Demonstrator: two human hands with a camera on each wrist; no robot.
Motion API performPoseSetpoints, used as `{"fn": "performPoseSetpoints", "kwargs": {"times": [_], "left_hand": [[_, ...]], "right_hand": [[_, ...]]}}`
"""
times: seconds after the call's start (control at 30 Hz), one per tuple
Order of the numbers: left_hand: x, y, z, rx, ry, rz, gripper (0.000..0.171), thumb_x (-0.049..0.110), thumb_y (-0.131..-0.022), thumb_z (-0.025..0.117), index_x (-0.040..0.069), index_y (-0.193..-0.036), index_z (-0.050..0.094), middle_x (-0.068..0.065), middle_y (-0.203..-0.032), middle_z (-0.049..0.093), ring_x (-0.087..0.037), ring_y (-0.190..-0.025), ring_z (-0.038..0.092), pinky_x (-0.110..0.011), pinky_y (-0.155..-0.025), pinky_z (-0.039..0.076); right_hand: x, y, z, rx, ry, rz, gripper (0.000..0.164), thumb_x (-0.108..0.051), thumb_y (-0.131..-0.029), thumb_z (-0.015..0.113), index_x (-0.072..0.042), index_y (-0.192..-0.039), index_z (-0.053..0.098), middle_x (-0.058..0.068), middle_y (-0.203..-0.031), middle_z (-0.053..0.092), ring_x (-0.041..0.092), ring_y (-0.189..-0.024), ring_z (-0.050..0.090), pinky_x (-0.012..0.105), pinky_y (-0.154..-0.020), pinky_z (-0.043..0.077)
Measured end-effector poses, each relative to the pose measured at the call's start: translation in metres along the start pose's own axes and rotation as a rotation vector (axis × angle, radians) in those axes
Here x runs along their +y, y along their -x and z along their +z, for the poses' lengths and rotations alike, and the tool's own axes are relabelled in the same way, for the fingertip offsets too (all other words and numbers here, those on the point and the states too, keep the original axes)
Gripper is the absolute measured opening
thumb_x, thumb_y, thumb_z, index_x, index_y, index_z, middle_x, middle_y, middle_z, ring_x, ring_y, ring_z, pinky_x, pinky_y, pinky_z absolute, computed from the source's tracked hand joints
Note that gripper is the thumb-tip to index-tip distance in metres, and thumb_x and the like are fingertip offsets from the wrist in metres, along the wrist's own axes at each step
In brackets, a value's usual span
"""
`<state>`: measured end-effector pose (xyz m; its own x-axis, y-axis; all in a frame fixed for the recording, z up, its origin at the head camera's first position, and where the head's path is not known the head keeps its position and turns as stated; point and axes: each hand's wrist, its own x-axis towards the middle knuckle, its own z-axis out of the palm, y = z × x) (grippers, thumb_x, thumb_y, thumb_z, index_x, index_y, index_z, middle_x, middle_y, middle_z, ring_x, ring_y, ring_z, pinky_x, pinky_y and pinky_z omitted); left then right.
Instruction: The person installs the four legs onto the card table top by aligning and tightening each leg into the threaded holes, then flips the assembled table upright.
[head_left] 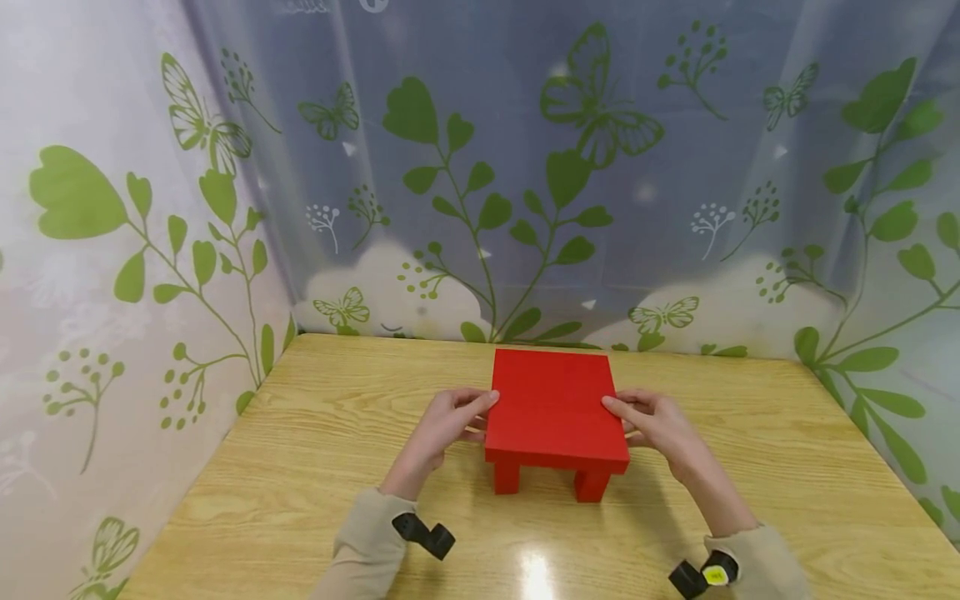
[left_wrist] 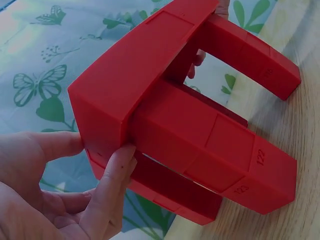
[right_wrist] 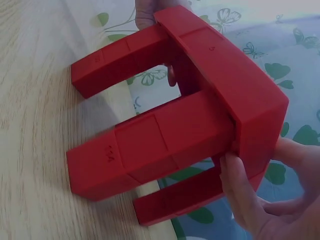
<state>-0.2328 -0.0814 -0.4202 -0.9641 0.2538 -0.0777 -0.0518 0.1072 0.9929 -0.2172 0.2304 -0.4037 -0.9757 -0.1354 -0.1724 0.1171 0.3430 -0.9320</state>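
A small red table [head_left: 555,408] with a square top and block-shaped legs stands upright before me. Its feet are at or very near the wooden surface; exact contact is hard to judge. My left hand [head_left: 450,421] pinches the left edge of its top, thumb above and fingers below. On the opposite edge, my right hand [head_left: 660,427] grips in the same way. The left wrist view shows numbers marked on a leg [left_wrist: 215,150] near its foot. Another marked leg [right_wrist: 150,147] appears in the right wrist view. From the head, the rear legs are hidden.
The wooden tabletop [head_left: 300,475] spreads out on both sides and in front. A patterned curtain [head_left: 480,208] with green leaves and butterflies hangs behind its far edge and along the sides. Black wrist devices [head_left: 431,537] sit over both sleeves.
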Motion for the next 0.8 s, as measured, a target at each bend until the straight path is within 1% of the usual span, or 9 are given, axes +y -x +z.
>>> {"fn": "performPoseSetpoints", "kwargs": {"times": [0.4,0.53,0.7,0.8], "left_hand": [[0.0025,0.0042,-0.0074,-0.060,-0.019,-0.044,0.044,0.028,-0.101,0.063,-0.007,-0.126,0.060,-0.014,-0.104,0.067,-0.020,-0.084,0.066,-0.033,-0.074,0.062],[0.0043,0.0040,-0.0076,-0.070,-0.024,-0.051,0.044,0.028,-0.101,0.063,-0.007,-0.126,0.060,-0.015,-0.105,0.067,-0.020,-0.085,0.067,-0.033,-0.075,0.062],[0.0045,0.0039,-0.0087,-0.085,-0.036,-0.049,0.045,0.028,-0.101,0.062,-0.007,-0.129,0.058,-0.017,-0.111,0.067,-0.021,-0.087,0.068,-0.036,-0.077,0.062],[0.0029,0.0035,-0.0095,-0.097,-0.049,-0.030,0.046,0.028,-0.102,0.062,-0.007,-0.130,0.057,-0.018,-0.114,0.066,-0.021,-0.089,0.068,-0.039,-0.081,0.062]], "right_hand": [[0.0004,-0.0005,-0.0010,-0.089,-0.015,-0.010,0.068,-0.034,-0.102,0.062,0.013,-0.145,0.038,0.021,-0.124,0.062,0.020,-0.088,0.069,0.032,-0.079,0.061],[-0.0002,-0.0011,-0.0023,-0.094,-0.013,-0.014,0.067,-0.033,-0.102,0.062,0.013,-0.145,0.038,0.022,-0.125,0.062,0.020,-0.088,0.069,0.032,-0.078,0.062],[0.0011,-0.0019,-0.0028,-0.095,-0.016,-0.010,0.068,-0.034,-0.102,0.062,0.013,-0.146,0.038,0.020,-0.122,0.063,0.020,-0.087,0.069,0.032,-0.077,0.062],[0.0019,-0.0030,-0.0030,-0.091,-0.006,-0.014,0.068,-0.034,-0.102,0.062,0.012,-0.146,0.039,0.019,-0.121,0.064,0.020,-0.087,0.069,0.032,-0.077,0.062]]}}
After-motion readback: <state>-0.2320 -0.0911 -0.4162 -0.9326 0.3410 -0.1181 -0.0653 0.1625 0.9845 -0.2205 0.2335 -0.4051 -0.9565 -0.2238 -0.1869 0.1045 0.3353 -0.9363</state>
